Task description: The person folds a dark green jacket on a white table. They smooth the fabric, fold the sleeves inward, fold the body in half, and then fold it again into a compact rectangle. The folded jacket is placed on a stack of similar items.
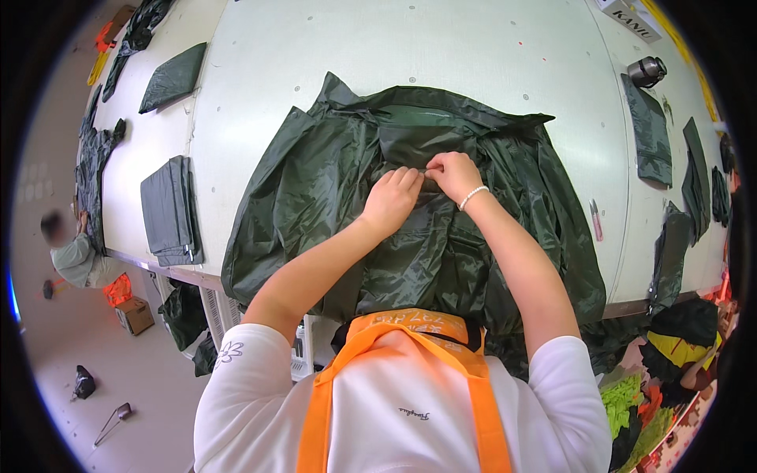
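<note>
A dark green rain jacket [303, 197] of thin, shiny fabric lies spread before me, its collar end away from me and its near part hanging over the table's front edge. At the middle of its upper part, my left hand [394, 199] pinches the fabric with bent fingers. Close beside it, my right hand [453, 175], with a white bead bracelet [473, 197] at the wrist, also pinches the jacket. The fingertips of both hands almost meet. Whatever small part lies between them is hidden.
Folded dark green garments [169, 211] lie left on the white table [268, 47], others [650, 134] right. A steel flask [646, 72] and a pink-handled cutter [596, 221] are at right. Another person [75, 256] works at far left, near a cardboard box [135, 315].
</note>
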Action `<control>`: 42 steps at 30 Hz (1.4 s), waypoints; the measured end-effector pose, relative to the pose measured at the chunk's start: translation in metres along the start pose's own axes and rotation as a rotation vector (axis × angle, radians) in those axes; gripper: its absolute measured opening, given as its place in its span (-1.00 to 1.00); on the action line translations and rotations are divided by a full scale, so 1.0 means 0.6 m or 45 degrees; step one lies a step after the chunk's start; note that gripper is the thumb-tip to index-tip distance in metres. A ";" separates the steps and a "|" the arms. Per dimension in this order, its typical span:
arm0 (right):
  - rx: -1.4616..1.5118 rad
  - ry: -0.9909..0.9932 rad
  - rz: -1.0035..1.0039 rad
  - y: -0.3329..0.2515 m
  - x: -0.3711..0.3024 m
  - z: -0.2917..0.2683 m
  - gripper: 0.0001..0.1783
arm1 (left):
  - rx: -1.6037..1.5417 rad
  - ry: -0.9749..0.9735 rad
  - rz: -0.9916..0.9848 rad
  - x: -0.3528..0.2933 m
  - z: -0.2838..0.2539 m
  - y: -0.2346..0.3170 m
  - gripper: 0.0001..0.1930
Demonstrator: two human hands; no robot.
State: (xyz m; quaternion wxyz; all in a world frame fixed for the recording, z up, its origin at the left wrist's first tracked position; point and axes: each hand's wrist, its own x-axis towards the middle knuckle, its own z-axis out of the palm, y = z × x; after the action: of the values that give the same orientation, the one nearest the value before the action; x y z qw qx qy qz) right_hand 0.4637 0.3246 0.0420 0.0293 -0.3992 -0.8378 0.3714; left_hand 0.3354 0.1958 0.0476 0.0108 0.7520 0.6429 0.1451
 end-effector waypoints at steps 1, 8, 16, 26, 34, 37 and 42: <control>-0.053 0.178 -0.127 -0.004 -0.006 0.001 -0.78 | 0.012 0.014 0.006 -0.004 0.003 -0.003 -0.60; 0.213 0.673 -0.198 0.003 0.060 -0.014 -0.73 | 0.032 0.045 -0.023 -0.004 0.007 -0.003 -0.59; -0.360 0.734 -0.434 0.009 0.096 -0.036 -0.80 | -0.337 -0.230 -0.333 0.043 0.003 -0.029 -0.71; -0.291 0.282 -0.394 0.019 0.028 -0.004 -0.80 | -0.890 -0.405 -0.651 0.116 0.012 -0.135 -0.75; -0.463 0.479 -0.538 -0.012 0.037 -0.010 -0.88 | -0.220 0.007 -0.255 0.072 0.021 -0.072 -0.71; -0.415 0.531 -0.615 -0.015 0.023 -0.003 -0.88 | -0.519 -0.170 -0.357 0.108 0.021 -0.129 -0.78; -0.329 0.365 -0.377 0.010 0.081 -0.015 -0.88 | -0.680 -0.050 -0.645 0.186 0.001 -0.198 -0.78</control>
State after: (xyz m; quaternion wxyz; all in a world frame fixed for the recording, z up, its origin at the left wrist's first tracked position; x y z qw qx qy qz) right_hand 0.4375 0.3663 0.0328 0.1507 -0.3213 -0.9149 0.1922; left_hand 0.2359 0.3245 0.0460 0.2547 0.5423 0.7478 0.2860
